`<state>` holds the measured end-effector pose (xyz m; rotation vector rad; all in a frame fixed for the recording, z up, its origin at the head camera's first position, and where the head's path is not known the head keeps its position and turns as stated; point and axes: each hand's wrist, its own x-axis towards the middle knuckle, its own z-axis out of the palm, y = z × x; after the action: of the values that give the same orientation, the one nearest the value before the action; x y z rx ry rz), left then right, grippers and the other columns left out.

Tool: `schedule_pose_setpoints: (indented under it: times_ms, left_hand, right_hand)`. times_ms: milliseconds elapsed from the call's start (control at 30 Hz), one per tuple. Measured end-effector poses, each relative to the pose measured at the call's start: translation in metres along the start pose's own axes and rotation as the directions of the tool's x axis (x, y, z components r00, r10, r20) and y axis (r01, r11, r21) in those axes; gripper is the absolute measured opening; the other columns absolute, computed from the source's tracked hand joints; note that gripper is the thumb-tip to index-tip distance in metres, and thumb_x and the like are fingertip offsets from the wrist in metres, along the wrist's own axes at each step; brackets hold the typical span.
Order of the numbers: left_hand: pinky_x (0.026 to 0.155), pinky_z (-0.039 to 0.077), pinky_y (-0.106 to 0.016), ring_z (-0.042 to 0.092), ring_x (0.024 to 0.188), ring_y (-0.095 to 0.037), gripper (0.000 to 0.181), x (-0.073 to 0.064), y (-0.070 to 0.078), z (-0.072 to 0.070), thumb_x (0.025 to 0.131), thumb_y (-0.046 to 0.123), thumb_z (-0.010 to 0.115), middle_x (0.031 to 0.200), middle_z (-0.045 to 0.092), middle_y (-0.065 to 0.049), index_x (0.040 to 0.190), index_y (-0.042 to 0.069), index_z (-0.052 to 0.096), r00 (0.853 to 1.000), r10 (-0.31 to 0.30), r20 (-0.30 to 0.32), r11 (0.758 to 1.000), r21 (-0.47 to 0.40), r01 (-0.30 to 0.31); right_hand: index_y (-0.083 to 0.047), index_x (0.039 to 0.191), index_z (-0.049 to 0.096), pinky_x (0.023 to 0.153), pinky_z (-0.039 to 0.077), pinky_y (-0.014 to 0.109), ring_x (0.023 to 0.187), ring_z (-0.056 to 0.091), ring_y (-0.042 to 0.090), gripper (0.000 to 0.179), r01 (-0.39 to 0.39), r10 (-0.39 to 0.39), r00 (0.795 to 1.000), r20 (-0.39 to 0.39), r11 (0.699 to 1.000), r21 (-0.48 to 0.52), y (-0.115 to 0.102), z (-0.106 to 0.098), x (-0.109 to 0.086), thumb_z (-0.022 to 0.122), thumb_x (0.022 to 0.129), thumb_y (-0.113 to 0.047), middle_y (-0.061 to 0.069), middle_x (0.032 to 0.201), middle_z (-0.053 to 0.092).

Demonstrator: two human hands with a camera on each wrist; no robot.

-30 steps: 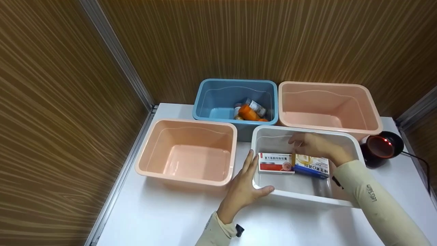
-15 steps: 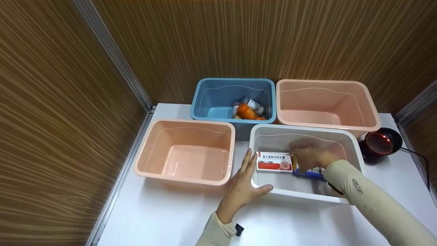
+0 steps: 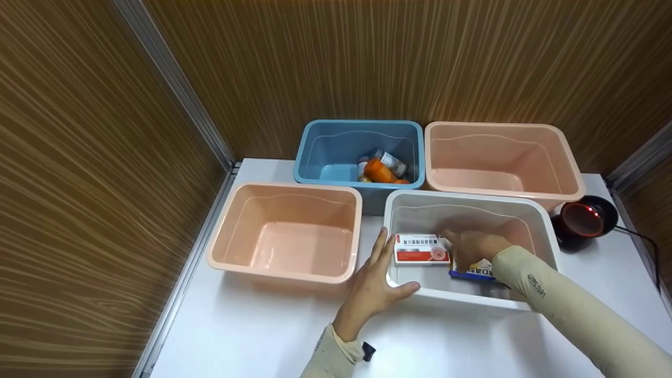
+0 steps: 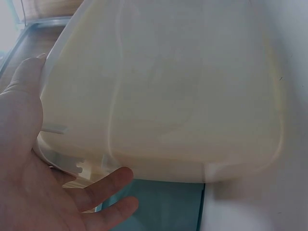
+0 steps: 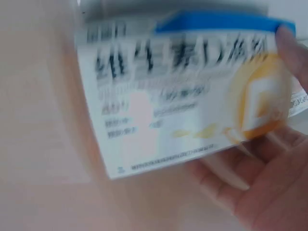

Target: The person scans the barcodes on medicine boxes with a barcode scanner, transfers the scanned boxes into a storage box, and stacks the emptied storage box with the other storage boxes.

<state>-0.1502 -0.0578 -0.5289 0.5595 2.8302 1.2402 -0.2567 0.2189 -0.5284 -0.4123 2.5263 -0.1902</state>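
In the head view, my right hand (image 3: 472,249) reaches into the white bin (image 3: 472,299). It holds a white and blue medicine box (image 5: 159,110) with a large orange D on it; the right wrist view has the thumb on the blue edge and fingers along the opposite edge. To its left lies a white and red medicine box (image 3: 421,255). My left hand (image 3: 367,291) rests at the bin's front left corner, thumb stretched over the front rim and fingers straight along the left side.
A peach bin (image 3: 304,247) stands to the left. Behind are a blue bin (image 3: 341,143) holding several bottles, including an orange bottle (image 3: 380,171), and another peach bin (image 3: 483,152). A black device (image 3: 580,223) with red lights and a cable sits right of the white bin.
My right hand has come down from above the boxes onto the white and blue medicine box and taken hold of it. The left hand has stayed at the bin's corner.
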Motion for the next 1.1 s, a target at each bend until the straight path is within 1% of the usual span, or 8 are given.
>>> schedule_pose_setpoints:
  times_ms: [100,267,400,533,700,833,933,1100]
  left_hand:
    - [0.096,0.04,-0.046,0.032,0.134,-0.021,0.106,0.001,0.001,0.001,0.07,0.081,0.052,0.157,-0.007,0.015,0.152,0.033,0.007,1.0,0.01,0.0,1.0,0.001,-0.01]
    - [0.098,0.039,-0.046,0.029,0.135,-0.022,0.108,0.003,0.001,0.003,0.069,0.082,0.052,0.155,-0.01,0.018,0.153,0.03,0.008,1.0,-0.002,0.019,1.0,-0.006,0.002]
    - [0.099,0.038,-0.045,0.027,0.137,-0.021,0.107,0.002,0.001,0.002,0.069,0.082,0.052,0.155,-0.011,0.018,0.152,0.032,0.007,1.0,-0.005,0.018,1.0,0.0,0.005]
    - [0.1,0.037,-0.045,0.026,0.137,-0.021,0.108,0.001,0.0,0.001,0.069,0.082,0.052,0.156,-0.009,0.016,0.153,0.029,0.009,1.0,-0.006,0.012,1.0,0.001,0.006]
    - [0.099,0.038,-0.044,0.026,0.137,-0.021,0.107,0.001,-0.001,0.0,0.069,0.081,0.052,0.156,-0.008,0.015,0.152,0.031,0.008,1.0,-0.005,0.01,1.0,0.003,0.005]
    - [0.099,0.038,-0.044,0.025,0.137,-0.022,0.105,-0.001,-0.002,-0.001,0.069,0.081,0.052,0.157,-0.008,0.015,0.151,0.035,0.004,1.0,-0.014,0.015,1.0,0.002,0.014]
    - [0.098,0.039,-0.045,0.027,0.137,-0.023,0.105,-0.001,-0.002,-0.001,0.07,0.081,0.052,0.156,-0.008,0.016,0.152,0.034,0.006,1.0,-0.014,0.013,1.0,0.01,0.014]
    - [0.097,0.039,-0.045,0.028,0.136,-0.024,0.106,-0.001,-0.001,0.0,0.07,0.082,0.05,0.156,-0.009,0.016,0.152,0.032,0.006,1.0,-0.004,0.017,1.0,0.025,0.003]
  right_hand:
    - [-0.025,0.141,0.04,0.06,0.045,0.038,0.08,0.051,0.025,0.093,0.033,-0.034,0.999,0.025,0.999,0.02,0.003,-0.004,0.001,0.086,0.061,-0.015,0.006,0.102,0.054]
    - [-0.014,0.137,0.05,0.068,0.047,0.041,0.085,0.053,0.025,0.084,0.006,-0.007,1.0,0.023,0.997,0.078,0.008,-0.023,-0.012,0.086,0.062,-0.022,0.009,0.113,0.056]
    - [-0.011,0.127,0.059,0.079,0.048,0.05,0.092,0.058,0.026,0.068,0.035,-0.034,0.999,-0.024,0.998,0.048,0.005,-0.04,-0.026,0.084,0.067,-0.034,0.009,0.115,0.062]
    - [-0.005,0.124,0.06,0.081,0.048,0.052,0.093,0.06,0.028,0.057,0.114,-0.099,0.987,-0.128,0.987,0.114,0.005,-0.055,-0.043,0.078,0.077,-0.032,0.012,0.11,0.063]
    - [-0.007,0.134,0.049,0.072,0.052,0.043,0.09,0.059,0.026,0.055,0.264,-0.188,0.942,-0.278,0.926,0.269,0.014,-0.073,-0.067,0.069,0.086,-0.024,0.013,0.107,0.06]
    - [-0.015,0.14,0.04,0.053,0.052,0.038,0.076,0.062,0.03,0.059,0.229,-0.098,0.956,-0.277,0.839,0.494,0.02,-0.083,-0.089,0.064,0.09,-0.035,0.015,0.104,0.061]
    - [-0.016,0.138,0.038,0.042,0.048,0.036,0.059,0.062,0.033,0.059,0.207,-0.035,0.957,-0.288,0.778,0.594,0.024,-0.086,-0.102,0.061,0.09,-0.041,0.019,0.1,0.063]
    - [-0.018,0.137,0.035,0.033,0.04,0.035,0.041,0.053,0.03,0.05,0.255,-0.034,0.937,-0.347,0.745,0.616,0.031,-0.085,-0.12,0.053,0.096,-0.039,0.021,0.101,0.062]
